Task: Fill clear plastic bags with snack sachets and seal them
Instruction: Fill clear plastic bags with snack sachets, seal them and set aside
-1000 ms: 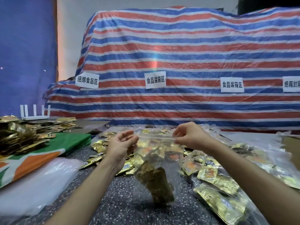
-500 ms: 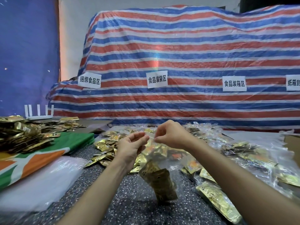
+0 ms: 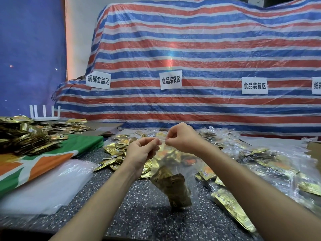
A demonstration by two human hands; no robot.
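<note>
Left edge of the counter [image 3: 135, 220]: a heap of gold sachets [image 3: 26, 138], far too many to count, lying on one green, orange and white sheet [image 3: 83, 143]. Nearer along that edge, one stack of empty clear bags [image 3: 48, 185], number of leaves not readable. Near the far left corner, one white router [image 3: 45, 118] with five aerials up.

Mid-counter, first some loose sachets [image 3: 116, 150], scattered and overlapping, not countable. Then the left hand [image 3: 139, 153], thumb and forefinger clamped together on the mouth strip of the clear bag [image 3: 175, 164], other fingers curled. One bag only, hanging upright between both hands, lower end at or just above the counter; contact not certain. Inside, a few snack sachets [image 3: 173, 186] slumped to the bottom, exact count hidden by creased film. Right hand [image 3: 185, 138] just beside the left, likewise pinching the same strip, with only a short stretch of mouth between the two pinches.

Handling, as a judgement: thin film, limp and slippery; light load; nothing fragile. Best taken at the stiffer strip along the mouth, not by the walls.

Toward the right edge: filled bags [image 3: 271, 159] piled up, at least three, no firm count because of overlap.
</note>
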